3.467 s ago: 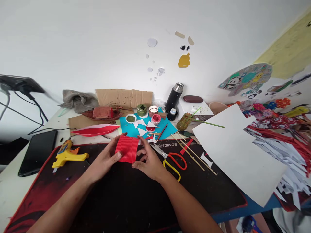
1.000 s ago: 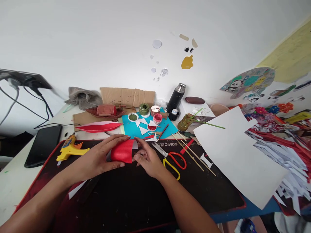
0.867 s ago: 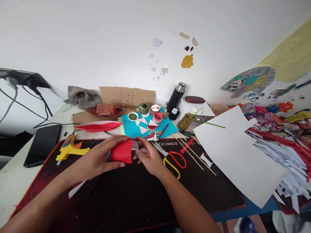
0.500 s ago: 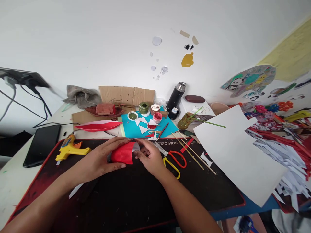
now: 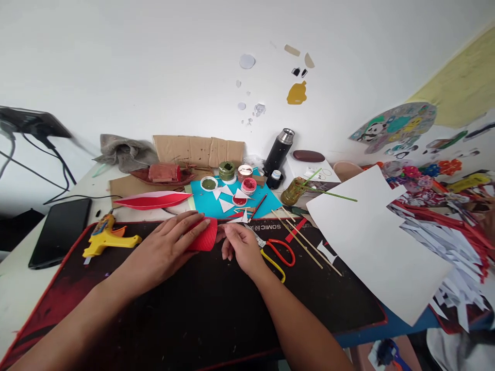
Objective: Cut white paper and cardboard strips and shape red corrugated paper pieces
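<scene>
My left hand is wrapped over a red ribbed paper roll, holding it on its side above the dark desk mat. The back of that hand hides most of the roll. Close by the roll's right end is my right hand, its thumb and forefinger pressed together and the other fingers curled. Whatever lies between those fingertips is too small to make out. Scissors with red and yellow handles rest just right of my right hand. To the left of my left hand lies a yellow glue gun.
Paint pots and white paper scraps sit on a blue sheet behind my hands. Thin sticks and a large white paper lie to the right. A black thermos leans at the back; a phone lies left.
My left hand has turned over the roll, its fingers now lying across the top. My right hand has come away from the roll's open end, and its fingers have closed together.
</scene>
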The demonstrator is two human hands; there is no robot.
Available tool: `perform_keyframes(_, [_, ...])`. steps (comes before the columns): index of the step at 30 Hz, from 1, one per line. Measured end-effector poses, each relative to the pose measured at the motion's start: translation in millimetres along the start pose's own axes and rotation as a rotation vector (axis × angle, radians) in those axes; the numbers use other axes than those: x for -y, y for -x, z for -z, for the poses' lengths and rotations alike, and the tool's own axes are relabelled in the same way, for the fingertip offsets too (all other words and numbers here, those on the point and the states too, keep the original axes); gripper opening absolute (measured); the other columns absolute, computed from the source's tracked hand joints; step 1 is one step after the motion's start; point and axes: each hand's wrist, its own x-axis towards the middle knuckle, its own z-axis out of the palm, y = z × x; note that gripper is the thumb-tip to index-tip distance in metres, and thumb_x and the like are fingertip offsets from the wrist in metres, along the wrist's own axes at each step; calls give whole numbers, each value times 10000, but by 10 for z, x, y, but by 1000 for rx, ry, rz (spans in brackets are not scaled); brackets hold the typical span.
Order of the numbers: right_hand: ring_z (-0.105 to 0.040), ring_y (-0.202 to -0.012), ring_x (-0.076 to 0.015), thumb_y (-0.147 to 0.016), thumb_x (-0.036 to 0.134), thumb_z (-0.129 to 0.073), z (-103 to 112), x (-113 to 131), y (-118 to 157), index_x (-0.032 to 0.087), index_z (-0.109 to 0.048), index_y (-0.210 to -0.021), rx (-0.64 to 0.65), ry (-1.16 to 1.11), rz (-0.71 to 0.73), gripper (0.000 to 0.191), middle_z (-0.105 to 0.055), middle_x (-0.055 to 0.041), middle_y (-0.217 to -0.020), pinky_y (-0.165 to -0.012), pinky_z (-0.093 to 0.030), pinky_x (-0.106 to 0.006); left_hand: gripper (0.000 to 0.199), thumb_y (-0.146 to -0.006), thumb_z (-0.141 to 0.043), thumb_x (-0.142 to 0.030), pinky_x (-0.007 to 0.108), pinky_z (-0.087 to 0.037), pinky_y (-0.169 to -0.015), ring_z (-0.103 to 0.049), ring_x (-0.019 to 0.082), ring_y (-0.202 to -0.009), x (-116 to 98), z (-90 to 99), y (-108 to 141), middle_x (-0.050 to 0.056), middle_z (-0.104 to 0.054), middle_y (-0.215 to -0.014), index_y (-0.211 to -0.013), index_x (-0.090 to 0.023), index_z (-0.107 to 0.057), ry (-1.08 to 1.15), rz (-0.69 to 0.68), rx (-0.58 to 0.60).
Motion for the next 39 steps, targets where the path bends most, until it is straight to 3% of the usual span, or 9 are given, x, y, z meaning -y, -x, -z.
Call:
perform_keyframes(5, [-531,-404,-118,-859,711,-756,-10,-11,-10,183,-672,-953,24,-109,-91,543,-573,59,-499,-400,-363,-210,622,-1081,-525,-241,528,-436,-1219,-532,365,-1484,-8,-90,52,161,-605,-1588,-1688,-233,-394,-157,-107,-10])
perform_keyframes(9, [-531,-410,-110,-829,683,-794,-41,-8,4,187,-672,-918,77,-160,-154,519,-611,47,-508,-397,-363,-202,680,-1074,-516,-169,523,-366,-1275,-445,339,-1561,-16,-116,63,142,-537,-1655,-1718,-260,-319,-186,-146,22])
perform_keyframes(11, [-530,-415,-106,-837,661,-793,-43,4,8,187,-674,-881,59,-166,-146,491,-608,45,-516,-402,-365,-204,751,-1061,-592,-251,563,-326,-1293,-387,363,-1594,-30,-113,73,150,-463,-1706,-1733,-296,-260,-130,-128,-9])
perform_keyframes(15, [-514,-414,-105,-855,634,-780,-19,28,4,192,-679,-843,-18,-115,-84,453,-586,51,-492,-417,-364,-213,980,-925,-755,-578,603,-467,-1181,-538,425,-1465,-65,-46,96,223,-473,-1662,-1716,-262,-270,197,244,-175])
perform_keyframes(18, [-513,-414,-109,-886,624,-751,-13,27,9,189,-695,-868,-25,-42,-56,439,-588,49,-489,-434,-376,-223,712,-918,-696,-659,499,-597,-1016,-726,366,-1185,-86,39,59,163,-732,-1355,-1470,-217,-611,576,586,-138])
perform_keyframes(21, [-523,-423,-115,-904,615,-730,-32,16,27,180,-709,-903,-5,20,-52,436,-589,47,-493,-439,-374,-225,570,-835,-727,-725,402,-629,-866,-752,349,-1004,-107,97,-36,103,-824,-1052,-1082,-218,-814,785,752,-54])
perform_keyframes(25, [-524,-452,-111,-936,588,-707,-63,20,59,172,-736,-949,0,116,-36,417,-594,43,-518,-469,-373,-225,524,-733,-834,-693,366,-627,-760,-749,326,-880,-144,84,-160,85,-838,-952,-965,-224,-860,941,847,-53])
perform_keyframes(32, [-503,-457,-108,-961,526,-691,-81,35,98,173,-753,-954,-10,214,-14,358,-601,38,-535,-494,-380,-236,508,-752,-874,-602,435,-617,-956,-764,365,-1082,-157,-76,-182,93,-844,-1180,-1112,-243,-858,1115,840,-40])
perform_keyframes(39, [-517,-453,-109,-937,584,-704,-70,-12,68,177,-720,-986,64,69,-46,410,-597,40,-579,-456,-359,-227,478,-765,-880,-578,369,-624,-864,-777,322,-985,-206,-157,-164,71,-854,-1135,-1099,-238,-846,1069,843,-100])
